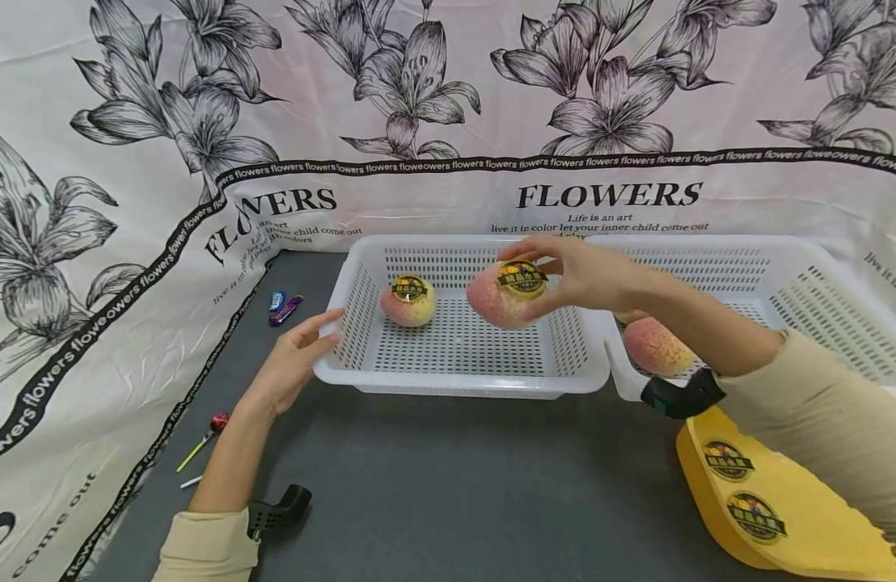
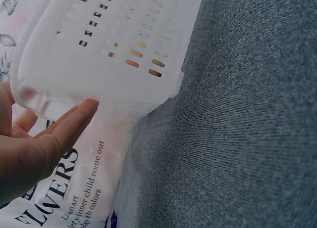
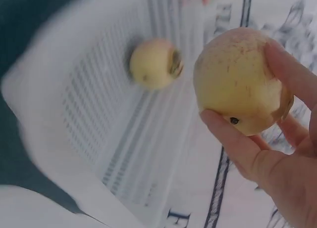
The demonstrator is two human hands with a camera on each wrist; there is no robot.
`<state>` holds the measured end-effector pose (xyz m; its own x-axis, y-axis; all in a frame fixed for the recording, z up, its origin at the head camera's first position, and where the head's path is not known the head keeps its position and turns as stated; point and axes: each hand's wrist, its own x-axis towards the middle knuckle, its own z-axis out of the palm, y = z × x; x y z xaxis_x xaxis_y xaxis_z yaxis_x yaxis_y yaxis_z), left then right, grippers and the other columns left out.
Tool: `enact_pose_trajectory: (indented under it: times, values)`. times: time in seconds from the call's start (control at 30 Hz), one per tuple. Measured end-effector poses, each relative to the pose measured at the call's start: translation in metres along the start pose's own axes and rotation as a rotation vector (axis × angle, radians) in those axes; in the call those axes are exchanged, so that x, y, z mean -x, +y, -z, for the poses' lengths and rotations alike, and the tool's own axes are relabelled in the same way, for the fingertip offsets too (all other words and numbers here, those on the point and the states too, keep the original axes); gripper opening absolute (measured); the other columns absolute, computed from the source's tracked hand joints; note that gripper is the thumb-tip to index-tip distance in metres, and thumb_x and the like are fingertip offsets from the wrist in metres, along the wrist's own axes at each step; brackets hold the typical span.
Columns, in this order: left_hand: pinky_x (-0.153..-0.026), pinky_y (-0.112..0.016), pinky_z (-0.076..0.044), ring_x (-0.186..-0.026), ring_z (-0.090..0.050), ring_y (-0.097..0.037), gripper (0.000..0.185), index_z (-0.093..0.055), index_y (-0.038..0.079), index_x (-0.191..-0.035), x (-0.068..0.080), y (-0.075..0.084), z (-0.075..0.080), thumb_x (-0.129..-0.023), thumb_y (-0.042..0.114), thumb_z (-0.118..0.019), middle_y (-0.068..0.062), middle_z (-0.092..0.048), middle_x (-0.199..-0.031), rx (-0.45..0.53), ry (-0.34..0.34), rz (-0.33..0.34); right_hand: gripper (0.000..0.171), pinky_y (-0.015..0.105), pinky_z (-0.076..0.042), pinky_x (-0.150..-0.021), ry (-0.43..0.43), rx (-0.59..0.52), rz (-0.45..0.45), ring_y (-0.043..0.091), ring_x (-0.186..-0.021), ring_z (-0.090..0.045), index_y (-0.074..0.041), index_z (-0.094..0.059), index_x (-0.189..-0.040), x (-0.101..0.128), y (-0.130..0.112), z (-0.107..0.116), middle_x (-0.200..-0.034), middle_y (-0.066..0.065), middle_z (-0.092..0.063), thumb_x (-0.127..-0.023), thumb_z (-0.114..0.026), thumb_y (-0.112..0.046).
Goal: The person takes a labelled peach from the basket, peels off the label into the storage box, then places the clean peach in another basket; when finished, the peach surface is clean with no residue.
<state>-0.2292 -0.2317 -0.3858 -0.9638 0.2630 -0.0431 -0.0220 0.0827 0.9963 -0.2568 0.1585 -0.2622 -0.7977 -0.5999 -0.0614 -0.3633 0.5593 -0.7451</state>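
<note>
My right hand (image 1: 582, 275) grips a pink-and-yellow peach (image 1: 492, 299) above a white slotted plastic basket (image 1: 455, 386). A round black-and-gold sticker (image 1: 522, 278) shows on its top. The right wrist view shows the fingers spread around the held peach (image 3: 237, 84), with a small dark spot on its skin. Another stickered peach (image 1: 412, 311) lies in the basket's left half. At the left end of that basket, my left hand (image 1: 295, 360) touches the rim with relaxed fingers; the left wrist view has its fingertips (image 2: 89, 107) right at the basket's outer wall.
A second white basket (image 1: 841, 267) adjoins on the right, with peaches (image 1: 655, 346) partly behind my right arm. In front of it lies a yellow object (image 1: 797, 501) bearing similar stickers. Small wrapped sweets (image 1: 285, 310) and a lollipop (image 1: 218, 422) lie at the left.
</note>
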Motion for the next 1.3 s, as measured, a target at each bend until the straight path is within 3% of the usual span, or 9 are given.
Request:
enact_pose_trajectory:
  times: [0.07, 0.27, 0.53, 0.63, 0.83, 1.03, 1.3]
  values:
    - [-0.081, -0.027, -0.049, -0.118, -0.048, -0.030, 0.053, -0.030, 0.004, -0.149, 0.000, 0.000, 0.000, -0.101, 0.019, -0.049, -0.020, -0.034, -0.146, -0.004, 0.000, 0.001, 0.071, 0.051, -0.038, -0.098, -0.012, 0.012, 0.020, 0.039, -0.130, -0.036, -0.012, -0.048, -0.137, 0.016, -0.004, -0.008, -0.139, 0.008, -0.044, -0.076, -0.083, -0.020]
    - [-0.080, -0.025, -0.049, -0.115, -0.050, -0.025, 0.053, -0.030, 0.006, -0.149, 0.000, 0.000, -0.001, -0.101, 0.020, -0.049, -0.020, -0.034, -0.146, -0.007, 0.004, 0.007, 0.069, 0.035, -0.051, -0.082, -0.026, -0.092, 0.012, 0.037, -0.129, -0.038, -0.012, -0.052, -0.133, 0.059, -0.010, -0.043, -0.134, 0.007, -0.049, -0.073, -0.085, -0.021]
    - [-0.079, -0.025, -0.049, -0.113, -0.052, -0.022, 0.053, -0.031, 0.006, -0.149, 0.000, 0.000, -0.003, -0.101, 0.020, -0.050, -0.020, -0.034, -0.146, 0.001, 0.007, 0.013, 0.069, 0.032, -0.052, -0.080, -0.011, -0.211, 0.036, 0.033, -0.116, -0.048, -0.006, -0.050, -0.132, 0.102, -0.004, -0.072, -0.130, 0.011, -0.051, -0.073, -0.084, -0.019]
    - [-0.080, -0.025, -0.049, -0.114, -0.051, -0.023, 0.054, -0.031, 0.006, -0.149, 0.001, 0.001, -0.002, -0.101, 0.021, -0.051, -0.019, -0.033, -0.147, -0.001, 0.003, 0.017, 0.070, 0.031, -0.053, -0.073, -0.005, -0.211, 0.056, 0.027, -0.106, -0.051, -0.005, -0.049, -0.132, 0.114, 0.000, -0.081, -0.126, 0.011, -0.053, -0.073, -0.084, -0.020]
    - [-0.080, -0.025, -0.050, -0.114, -0.051, -0.022, 0.054, -0.030, 0.007, -0.149, 0.001, 0.003, -0.002, -0.101, 0.020, -0.051, -0.019, -0.033, -0.147, 0.002, 0.002, 0.023, 0.067, 0.028, -0.051, -0.066, 0.060, -0.136, 0.030, 0.018, -0.094, -0.052, -0.009, -0.052, -0.129, 0.123, 0.017, -0.106, -0.120, 0.007, -0.055, -0.072, -0.085, -0.023]
    - [-0.079, -0.025, -0.050, -0.112, -0.052, -0.020, 0.054, -0.030, 0.006, -0.149, 0.001, 0.003, -0.002, -0.101, 0.020, -0.050, -0.020, -0.031, -0.148, 0.011, 0.001, 0.026, 0.065, 0.032, -0.048, -0.079, 0.131, 0.017, -0.009, 0.017, -0.096, -0.052, -0.010, -0.057, -0.125, 0.124, 0.037, -0.131, -0.115, 0.001, -0.056, -0.069, -0.086, -0.027]
    - [-0.080, -0.025, -0.050, -0.114, -0.051, -0.023, 0.055, -0.029, 0.006, -0.149, 0.001, 0.005, -0.002, -0.101, 0.022, -0.050, -0.020, -0.032, -0.148, -0.023, -0.008, 0.015, 0.067, 0.035, -0.046, -0.082, 0.149, 0.057, -0.008, 0.019, -0.099, -0.051, -0.011, -0.055, -0.125, 0.127, 0.046, -0.141, -0.117, 0.004, -0.054, -0.069, -0.087, -0.027]
